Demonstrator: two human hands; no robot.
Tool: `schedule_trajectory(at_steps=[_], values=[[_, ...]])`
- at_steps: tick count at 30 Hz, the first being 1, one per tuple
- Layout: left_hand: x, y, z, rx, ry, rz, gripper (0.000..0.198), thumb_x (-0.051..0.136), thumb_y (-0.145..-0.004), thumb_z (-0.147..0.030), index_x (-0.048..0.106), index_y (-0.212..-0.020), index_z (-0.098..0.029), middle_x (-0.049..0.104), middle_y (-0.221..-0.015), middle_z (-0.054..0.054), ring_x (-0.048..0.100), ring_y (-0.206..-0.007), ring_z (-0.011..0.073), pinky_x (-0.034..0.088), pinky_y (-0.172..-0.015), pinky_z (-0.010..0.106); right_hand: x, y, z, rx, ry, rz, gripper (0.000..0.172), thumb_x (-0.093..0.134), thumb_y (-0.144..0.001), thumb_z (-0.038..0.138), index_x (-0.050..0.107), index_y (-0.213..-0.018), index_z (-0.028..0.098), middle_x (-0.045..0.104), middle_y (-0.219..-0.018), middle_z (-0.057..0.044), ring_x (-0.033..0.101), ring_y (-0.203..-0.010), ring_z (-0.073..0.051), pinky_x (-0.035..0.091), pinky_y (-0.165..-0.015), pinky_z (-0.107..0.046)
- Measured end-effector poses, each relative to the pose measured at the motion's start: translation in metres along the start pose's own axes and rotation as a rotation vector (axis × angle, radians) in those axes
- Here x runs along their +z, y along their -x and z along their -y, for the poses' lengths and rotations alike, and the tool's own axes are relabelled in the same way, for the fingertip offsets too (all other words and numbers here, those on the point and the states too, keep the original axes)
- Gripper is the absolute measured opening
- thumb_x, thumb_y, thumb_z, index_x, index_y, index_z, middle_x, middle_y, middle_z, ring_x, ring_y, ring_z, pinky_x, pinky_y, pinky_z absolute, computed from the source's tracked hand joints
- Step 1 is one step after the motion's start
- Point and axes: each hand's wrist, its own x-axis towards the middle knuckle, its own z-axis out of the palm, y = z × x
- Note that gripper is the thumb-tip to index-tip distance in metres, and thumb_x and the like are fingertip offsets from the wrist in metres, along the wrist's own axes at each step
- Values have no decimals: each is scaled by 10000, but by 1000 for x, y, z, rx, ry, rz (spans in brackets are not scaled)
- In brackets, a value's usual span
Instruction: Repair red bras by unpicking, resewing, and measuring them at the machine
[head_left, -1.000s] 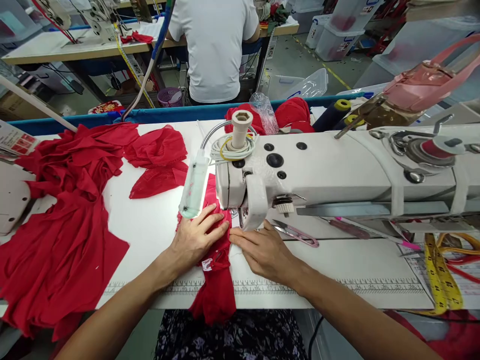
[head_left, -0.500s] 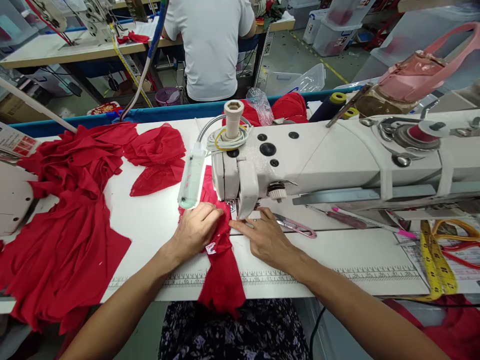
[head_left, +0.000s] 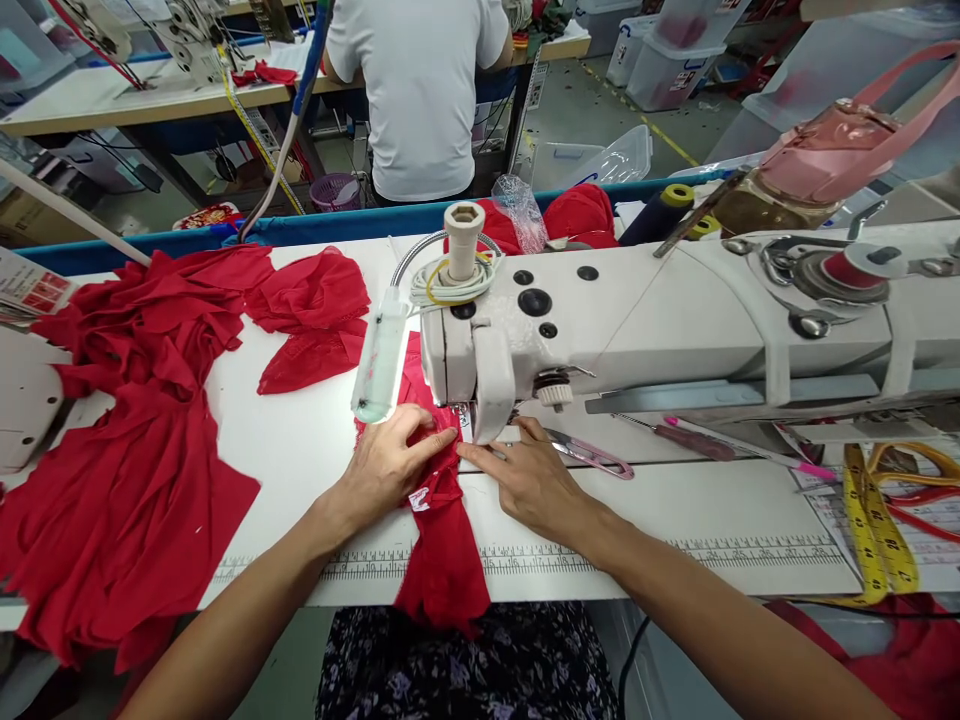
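Note:
A strip of red fabric [head_left: 444, 560] runs from under the sewing machine [head_left: 495, 370] down over the table's front edge. A small white label [head_left: 419, 499] shows on it. My left hand [head_left: 386, 465] lies on the fabric left of the needle area, thumb stretched across it and the other fingers forward. Part of the fabric is hidden beneath this hand. On the other side, my right hand [head_left: 529, 475] rests on the table with fingers apart, its index fingertip touching the fabric's right edge. The presser foot is partly hidden by the machine head.
A heap of red fabric [head_left: 142, 450] and a smaller red piece [head_left: 311, 310] lie left. Pink thread snips [head_left: 592, 455], a screwdriver [head_left: 694, 440], a yellow tape measure [head_left: 877, 530] and orange-handled scissors [head_left: 911, 470] lie right. A person in white [head_left: 420, 100] sits ahead.
My left thumb has straightened and shifted right and slightly down across the fabric. My right hand stays almost in place. The view has shifted slightly.

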Motion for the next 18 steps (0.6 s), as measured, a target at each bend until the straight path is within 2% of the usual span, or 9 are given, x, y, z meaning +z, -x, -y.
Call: schedule_trajectory(at_steps=[3, 9, 13, 18], values=[[1, 1, 0, -5, 99, 14, 358, 495, -979, -160, 572, -1323, -226, 633, -1084, 108, 567, -953, 212, 414, -704, 318, -1, -1, 0, 3, -1, 5, 544, 486, -692, -75, 649, -1146, 176, 638, -760, -30, 518, -795, -208, 290, -816, -366], [0, 4, -3, -36, 62, 59, 418, 511, -977, -166, 527, -1383, -264, 629, -1048, 95, 554, -957, 220, 415, -725, 329, -2, 0, 0, 7, 9, 4, 515, 492, -697, -68, 657, -1113, 186, 608, -712, -21, 523, -808, -212, 287, -818, -358], [0, 5, -4, -35, 35, 95, 418, 508, -974, -156, 539, -1375, -269, 605, -1053, 101, 547, -952, 220, 396, -684, 302, -2, -1, 0, -6, 7, -20, 514, 499, -667, -71, 664, -1083, 183, 616, -732, -26, 519, -829, -214, 286, -803, -349], [0, 4, -5, -30, -46, 73, 400, 504, -974, -157, 547, -1359, -254, 590, -1001, 94, 549, -925, 216, 400, -649, 282, 0, 0, -1, -8, 34, -46, 553, 496, -644, -70, 672, -1106, 178, 614, -723, -33, 510, -822, -221, 293, -794, -350]])
